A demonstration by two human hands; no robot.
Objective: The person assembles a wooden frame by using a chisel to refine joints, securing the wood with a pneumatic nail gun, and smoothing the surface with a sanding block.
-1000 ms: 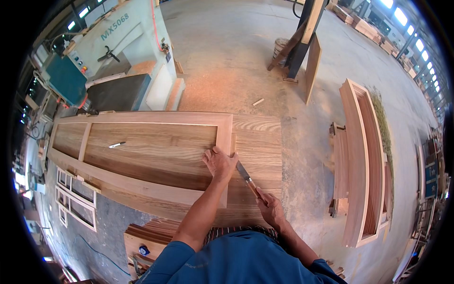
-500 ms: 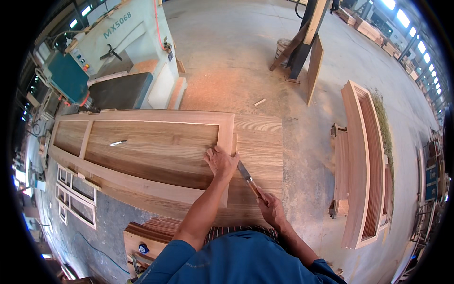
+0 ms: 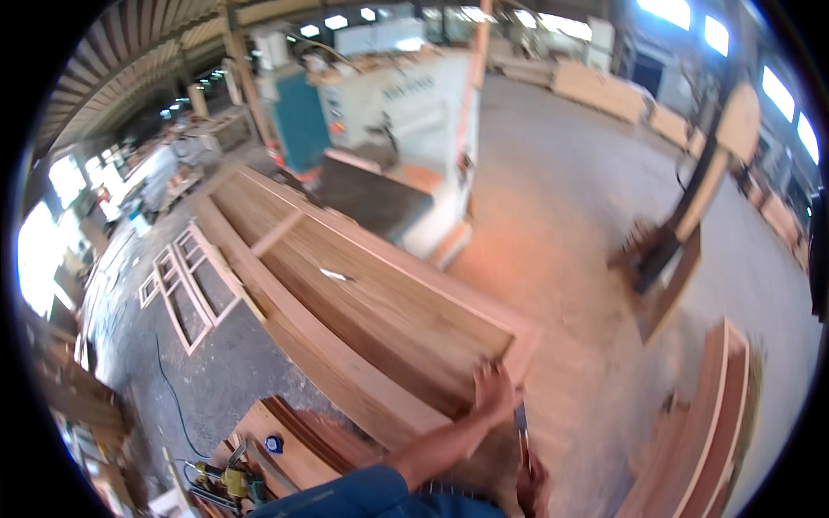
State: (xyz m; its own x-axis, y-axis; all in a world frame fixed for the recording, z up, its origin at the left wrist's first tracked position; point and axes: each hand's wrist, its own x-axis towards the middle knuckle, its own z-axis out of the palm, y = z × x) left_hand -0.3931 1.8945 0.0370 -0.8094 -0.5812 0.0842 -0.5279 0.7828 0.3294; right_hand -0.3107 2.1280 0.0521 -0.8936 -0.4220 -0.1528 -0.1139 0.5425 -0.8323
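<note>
Wooden-handled blade [image 3: 522, 423] stands near the worktop's [image 3: 490, 451] near right end, its handle grasped in the right hand's [image 3: 533, 485] grip. Its upper end meets the left hand [image 3: 495, 390], laid over the near end of a framed wooden panel [image 3: 401, 309]; whether that grip is clenched, I cannot tell. Toward the panel's far end lies a white pen [image 3: 335, 275], and a pale machine [image 3: 436, 121] rises beyond its far long edge.
</note>
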